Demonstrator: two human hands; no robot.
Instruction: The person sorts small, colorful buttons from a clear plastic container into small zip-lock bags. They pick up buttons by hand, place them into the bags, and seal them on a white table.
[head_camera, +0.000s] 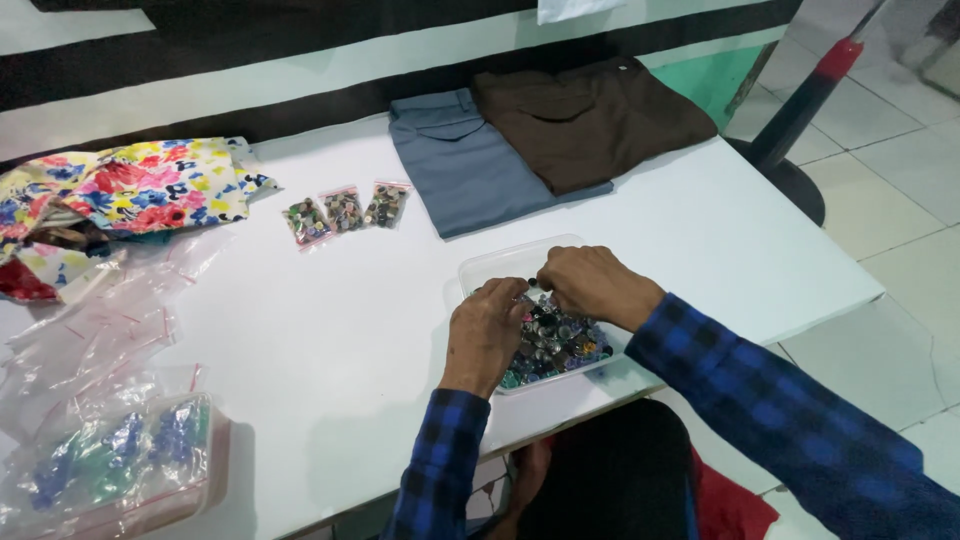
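At the far left of my view I see a floral cloth bunched on the white surface, with loose clear bags below it and a clear tub of blue and green pieces at the near edge. Moving right, three small filled bags lie in a row, then a folded grey garment with a brown garment partly overlapping it. Nearer to me sits the clear tray of small buttons, its long axis running from far left to near right, its near end just at the surface's edge. My left hand rests on the pile, fingers curled down into the buttons; I cannot tell whether they grip any. My right hand hovers over the tray's far part, fingertips pinched together on something small and dark, too tiny to make out. Both sleeves are blue-and-black check. At right the floor is pale tile, with a dark pole on a round base.
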